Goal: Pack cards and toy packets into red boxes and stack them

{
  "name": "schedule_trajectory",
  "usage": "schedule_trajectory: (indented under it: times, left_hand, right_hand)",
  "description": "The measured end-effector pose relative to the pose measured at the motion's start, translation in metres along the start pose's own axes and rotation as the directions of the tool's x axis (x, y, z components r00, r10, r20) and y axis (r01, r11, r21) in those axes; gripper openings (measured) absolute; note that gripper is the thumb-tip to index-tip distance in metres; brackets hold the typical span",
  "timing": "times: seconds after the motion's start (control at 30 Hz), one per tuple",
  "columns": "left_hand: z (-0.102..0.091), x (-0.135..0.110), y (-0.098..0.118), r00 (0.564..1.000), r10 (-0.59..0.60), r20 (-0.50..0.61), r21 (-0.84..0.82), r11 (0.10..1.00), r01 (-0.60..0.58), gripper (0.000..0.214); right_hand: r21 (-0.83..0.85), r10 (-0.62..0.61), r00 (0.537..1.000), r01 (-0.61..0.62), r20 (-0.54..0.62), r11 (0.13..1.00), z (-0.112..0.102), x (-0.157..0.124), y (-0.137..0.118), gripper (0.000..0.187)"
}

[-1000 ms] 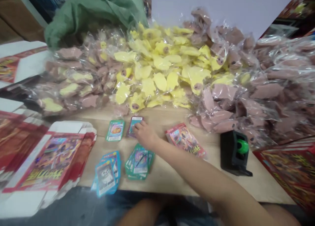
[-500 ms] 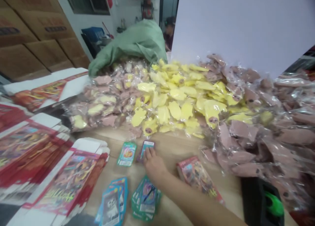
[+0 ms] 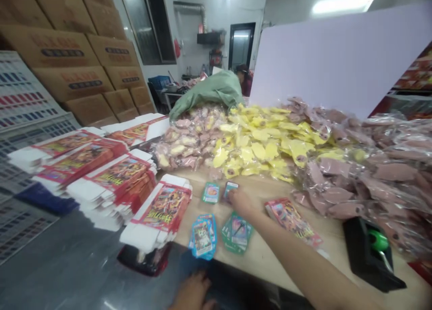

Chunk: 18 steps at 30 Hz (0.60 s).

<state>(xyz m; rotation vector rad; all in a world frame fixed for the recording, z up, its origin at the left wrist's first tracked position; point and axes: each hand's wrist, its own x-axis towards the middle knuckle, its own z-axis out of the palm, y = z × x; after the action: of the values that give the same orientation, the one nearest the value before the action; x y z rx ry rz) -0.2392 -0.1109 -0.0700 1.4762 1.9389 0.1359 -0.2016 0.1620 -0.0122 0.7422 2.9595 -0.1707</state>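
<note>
Well beyond my fingers, brown cartons [image 3: 64, 71] stack up on the left. The bench [image 3: 266, 188] runs ahead of me, with a heap of yellow and pink shapes in clear plastic bags [image 3: 256, 143] just past my fingertips. To the left of my fingers lie printed red box blanks [image 3: 162, 211].

My right hand [image 3: 241, 202] has its fingers [image 3: 236, 194] spread and laid on a trading card [image 3: 230, 188]; I cannot tell whether they pinch it. Just left of them sits a single green-edged card [image 3: 211, 193]. Nearer me, below my fingers, are a green-edged card stack [image 3: 239, 232] and a blue-edged card stack [image 3: 202, 235], and to the right lies a red card pack [image 3: 292, 222]. My left hand [image 3: 192, 294] is blurred at the bottom edge, so I cannot tell how far open it is.

A flat, even press should keep the card from skidding into its neighbour. Since the earlier frame my head has lifted and more of the room shows, while my right hand stays on the same card.
</note>
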Motion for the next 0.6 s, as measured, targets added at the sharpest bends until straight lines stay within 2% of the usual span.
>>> schedule_trajectory:
  times: [0.1, 0.23, 0.33, 0.4, 0.43, 0.5, 0.57, 0.6]
  left_hand:
    - [0.003, -0.013, -0.006, 0.997, -0.024, -0.071, -0.051, 0.998, 0.021, 0.017]
    - [0.013, -0.031, -0.003, 0.993, -0.055, -0.107, -0.154, 0.987, 0.038, 0.024]
    - [0.021, -0.054, -0.004, 0.991, -0.074, -0.107, -0.221, 0.974, 0.049, 0.025]
    - [0.017, -0.068, -0.003, 0.989, -0.088, -0.122, -0.237, 0.97, 0.057, 0.023]
    - [0.009, -0.072, -0.001, 0.988, -0.076, -0.138, -0.237, 0.971, 0.042, 0.021]
    - [-0.021, -0.072, 0.006, 0.977, 0.013, -0.211, -0.183, 0.982, -0.053, 0.017]
    - [-0.066, -0.054, 0.016, 0.936, 0.151, -0.319, -0.062, 0.982, -0.18, 0.019]
    - [-0.091, -0.038, 0.021, 0.916, 0.184, -0.358, -0.016, 0.979, -0.203, 0.02]
  right_hand:
    - [0.032, 0.052, 0.996, -0.055, 0.068, 0.998, -0.009, 0.003, -0.001, 0.025]
    - [0.05, 0.087, 0.99, -0.093, 0.11, 0.994, -0.016, 0.007, -0.004, 0.025]
    - [0.038, 0.105, 0.99, -0.109, 0.089, 0.993, -0.017, 0.008, -0.008, 0.026]
    - [0.023, 0.118, 0.992, -0.119, 0.042, 0.993, -0.017, 0.007, -0.01, 0.027]
    - [0.017, 0.123, 0.992, -0.123, 0.011, 0.992, -0.016, 0.005, -0.011, 0.027]
    - [0.01, 0.125, 0.99, -0.125, -0.058, 0.992, -0.014, 0.001, -0.013, 0.028]
    - [0.013, 0.117, 0.987, -0.117, -0.112, 0.993, -0.011, -0.004, -0.013, 0.029]
    - [0.018, 0.11, 0.986, -0.109, -0.126, 0.994, -0.009, -0.006, -0.013, 0.029]
